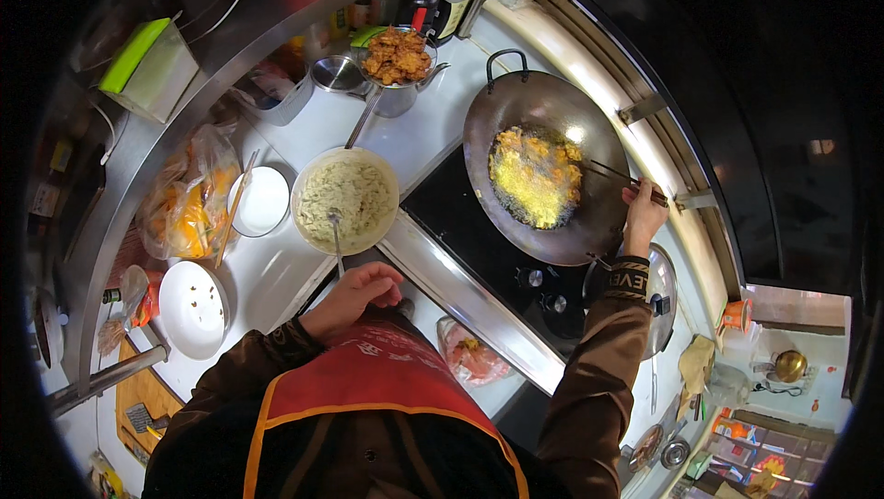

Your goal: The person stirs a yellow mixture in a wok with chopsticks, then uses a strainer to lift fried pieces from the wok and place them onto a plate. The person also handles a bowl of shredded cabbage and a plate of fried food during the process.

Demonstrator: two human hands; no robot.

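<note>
My right hand (646, 212) grips a pair of dark chopsticks (608, 171) over the right side of a large steel wok (594, 119). Their tips reach the edge of the battered pieces (532, 174) frying in bubbling oil. Held before the red apron (331, 388), my left hand (356, 295) has loosely bent fingers with nothing seen in them. Just beyond it, a metal spoon (336, 230) stands in a bowl (395, 205) of pale, thick batter (352, 185); its handle ends close to my left hand. Browned fried pieces (396, 53) fill a wire strainer resting over a metal pot (394, 104).
The wok sits on a black cooktop (442, 202) with two knobs. A glass lid (663, 292) lies by my right forearm. At left are a white bowl (259, 202) with wooden chopsticks (237, 209) against it, a plastic bag (190, 202) and another white bowl (193, 333). Sauce bottles (452, 2) stand behind.
</note>
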